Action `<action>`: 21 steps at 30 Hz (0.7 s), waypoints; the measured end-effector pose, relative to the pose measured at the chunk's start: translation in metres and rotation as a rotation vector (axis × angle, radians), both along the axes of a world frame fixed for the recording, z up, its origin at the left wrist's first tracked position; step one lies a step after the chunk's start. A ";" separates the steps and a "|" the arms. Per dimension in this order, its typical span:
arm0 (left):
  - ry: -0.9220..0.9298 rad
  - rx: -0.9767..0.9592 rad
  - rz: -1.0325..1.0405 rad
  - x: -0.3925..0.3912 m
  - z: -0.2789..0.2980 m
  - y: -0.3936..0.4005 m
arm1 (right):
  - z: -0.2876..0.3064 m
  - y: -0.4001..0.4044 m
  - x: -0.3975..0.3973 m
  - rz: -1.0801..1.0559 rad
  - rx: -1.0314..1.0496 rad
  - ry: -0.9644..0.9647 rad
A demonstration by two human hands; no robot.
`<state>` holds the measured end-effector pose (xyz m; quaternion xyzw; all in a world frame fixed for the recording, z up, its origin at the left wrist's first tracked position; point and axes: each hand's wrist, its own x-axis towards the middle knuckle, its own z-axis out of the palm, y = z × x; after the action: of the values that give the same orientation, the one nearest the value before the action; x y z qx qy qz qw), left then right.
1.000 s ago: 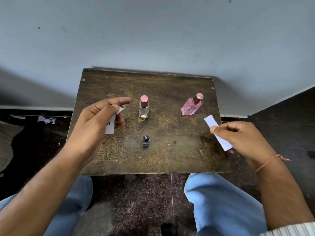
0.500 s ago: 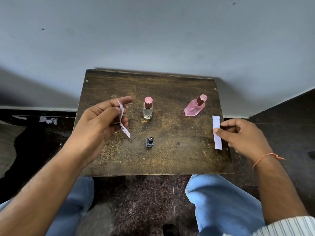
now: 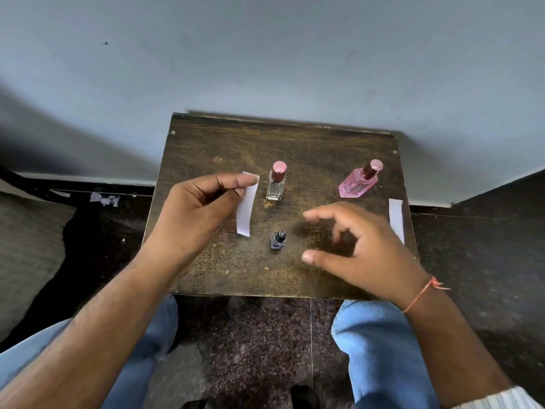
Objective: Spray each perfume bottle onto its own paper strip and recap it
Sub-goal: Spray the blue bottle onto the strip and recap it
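Three perfume bottles stand on a small dark wooden table (image 3: 309, 143): a clear bottle (image 3: 276, 184) with a pink cap at the centre, a pink bottle (image 3: 358, 183) with a pink cap at the right, and a small dark bottle (image 3: 278, 240) nearer me. My left hand (image 3: 196, 211) pinches the top of a white paper strip (image 3: 246, 206), which hangs just left of the clear bottle. My right hand (image 3: 359, 249) hovers empty with spread fingers, right of the small dark bottle. A second white strip (image 3: 396, 218) lies on the table's right edge.
The table stands against a grey wall (image 3: 265, 54). My knees in blue jeans (image 3: 383, 349) are below the near edge. The floor (image 3: 259, 335) is dark speckled stone, with paper scraps (image 3: 104, 199) at the left by the wall.
My right hand has let go of its strip, which now lies at the table's right edge, and has moved left toward the small dark bottle. My left hand still holds its strip, now hanging straight.
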<state>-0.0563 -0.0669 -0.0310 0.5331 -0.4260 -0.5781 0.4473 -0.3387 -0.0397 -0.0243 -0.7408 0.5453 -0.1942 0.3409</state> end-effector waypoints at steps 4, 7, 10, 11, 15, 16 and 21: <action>0.028 0.021 -0.042 0.001 0.000 0.001 | -0.014 0.005 0.027 0.123 0.018 0.010; 0.054 0.036 -0.064 0.001 0.000 0.004 | -0.020 0.006 0.038 0.117 0.007 0.043; 0.082 0.048 -0.060 0.002 0.001 0.007 | -0.021 0.004 0.044 0.060 -0.005 0.063; 0.088 0.047 -0.059 0.004 0.000 0.008 | -0.022 0.003 0.044 0.038 -0.003 0.061; 0.076 0.029 -0.067 0.008 -0.001 0.009 | -0.023 0.002 0.047 -0.112 0.119 -0.086; 0.086 0.023 -0.075 0.008 -0.001 0.010 | -0.023 0.001 0.049 -0.151 0.182 -0.170; 0.106 0.025 -0.062 0.005 -0.003 0.013 | -0.008 -0.002 0.065 -0.326 0.610 -0.868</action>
<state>-0.0510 -0.0543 -0.0338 0.4938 -0.4108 -0.6244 0.4443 -0.2738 -0.0414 -0.0321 -0.3666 0.4938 -0.3653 0.6988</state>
